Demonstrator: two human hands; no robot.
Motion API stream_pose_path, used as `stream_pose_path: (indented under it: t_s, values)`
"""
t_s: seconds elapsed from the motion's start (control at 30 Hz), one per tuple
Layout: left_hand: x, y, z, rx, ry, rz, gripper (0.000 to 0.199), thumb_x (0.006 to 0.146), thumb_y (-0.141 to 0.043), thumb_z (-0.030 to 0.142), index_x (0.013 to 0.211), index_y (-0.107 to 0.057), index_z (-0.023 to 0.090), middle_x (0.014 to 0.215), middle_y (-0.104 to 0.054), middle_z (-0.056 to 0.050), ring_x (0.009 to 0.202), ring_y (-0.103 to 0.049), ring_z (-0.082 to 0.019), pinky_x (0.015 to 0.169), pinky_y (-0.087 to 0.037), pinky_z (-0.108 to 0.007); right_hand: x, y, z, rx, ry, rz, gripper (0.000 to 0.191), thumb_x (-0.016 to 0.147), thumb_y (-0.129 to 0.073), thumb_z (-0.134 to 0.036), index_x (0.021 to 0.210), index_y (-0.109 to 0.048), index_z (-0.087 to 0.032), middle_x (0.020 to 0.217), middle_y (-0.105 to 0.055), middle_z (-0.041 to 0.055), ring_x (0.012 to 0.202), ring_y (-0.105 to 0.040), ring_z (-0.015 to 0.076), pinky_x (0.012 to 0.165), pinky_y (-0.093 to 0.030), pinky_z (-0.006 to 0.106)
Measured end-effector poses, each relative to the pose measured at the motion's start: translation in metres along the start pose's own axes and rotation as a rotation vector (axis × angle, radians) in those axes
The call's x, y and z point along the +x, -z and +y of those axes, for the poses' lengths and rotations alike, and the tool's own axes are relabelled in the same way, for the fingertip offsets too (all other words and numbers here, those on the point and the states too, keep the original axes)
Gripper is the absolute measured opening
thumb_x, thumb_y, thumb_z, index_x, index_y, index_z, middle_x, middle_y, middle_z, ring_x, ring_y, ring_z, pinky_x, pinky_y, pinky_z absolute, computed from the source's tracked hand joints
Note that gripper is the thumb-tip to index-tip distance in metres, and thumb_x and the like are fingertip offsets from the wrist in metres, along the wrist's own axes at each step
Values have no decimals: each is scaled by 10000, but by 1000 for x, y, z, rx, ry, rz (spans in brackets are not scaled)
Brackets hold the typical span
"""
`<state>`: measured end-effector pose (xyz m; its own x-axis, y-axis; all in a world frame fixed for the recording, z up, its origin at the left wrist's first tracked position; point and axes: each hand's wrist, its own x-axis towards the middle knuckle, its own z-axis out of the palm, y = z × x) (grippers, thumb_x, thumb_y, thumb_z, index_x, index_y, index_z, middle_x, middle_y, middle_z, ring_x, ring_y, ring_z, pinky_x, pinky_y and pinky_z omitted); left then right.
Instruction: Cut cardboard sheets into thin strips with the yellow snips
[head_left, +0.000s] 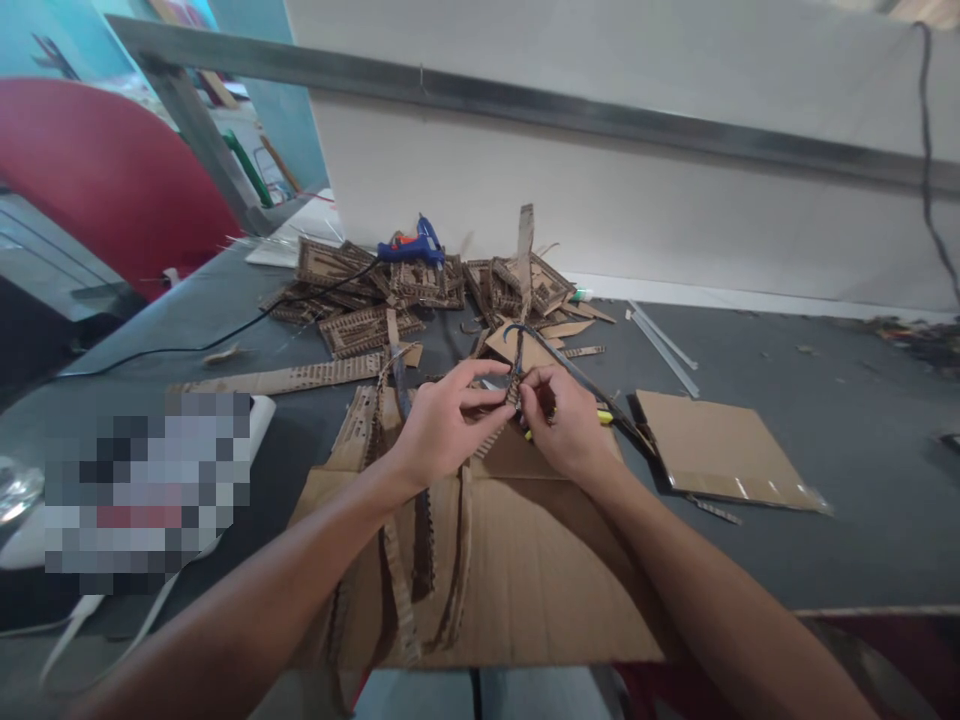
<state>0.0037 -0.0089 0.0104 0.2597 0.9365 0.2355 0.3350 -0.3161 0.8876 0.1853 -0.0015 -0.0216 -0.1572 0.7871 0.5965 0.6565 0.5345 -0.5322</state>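
My left hand (444, 425) and my right hand (568, 420) meet above the middle of the table, fingertips pinching a narrow corrugated cardboard strip (514, 387). A long upright length of cardboard (525, 255) rises just beyond the fingers; I cannot tell whether it is part of the same strip. Beneath both hands lies a large cardboard sheet (540, 570) with several torn strips (405, 590) across its left side. Something yellow (604, 417), partly hidden, shows beside my right hand.
Stacked cardboard frames (360, 328) fill the back, with a blue glue gun (416, 243) on top and its black cord running left. Clear glue sticks (664, 345) and a flat cardboard piece (727, 445) lie right. A blurred-out item (150, 490) with white cables sits left.
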Motion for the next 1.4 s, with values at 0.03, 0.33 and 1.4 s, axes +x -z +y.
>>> stream_pose_path:
  t_s: [0.03, 0.33, 1.4]
  values:
    - [0, 0, 0, -13, 6, 2, 415, 793, -758, 348, 1171, -646, 219, 876, -788, -40, 744, -740, -207, 740, -548, -292, 0, 0, 0, -4, 5, 2, 35, 907, -528, -227, 874, -516, -226, 747, -666, 5, 592, -608, 149, 575, -458, 261]
    - [2, -4, -5, -117, 62, -13, 421, 798, -751, 364, 1169, -621, 215, 901, -783, -45, 805, -746, -214, 740, -571, -298, 1, 2, 0, -41, 42, 33, 47, 908, -507, -214, 871, -483, -230, 773, -658, 19, 645, -621, 164, 601, -471, 274]
    - [5, 1, -4, -56, 32, 13, 364, 811, -748, 364, 1126, -639, 218, 914, -774, -37, 808, -725, -201, 726, -544, -295, 2, 6, 1, 413, -225, 51, 103, 869, -672, -297, 862, -669, -195, 681, -710, 10, 567, -676, 148, 565, -558, 263]
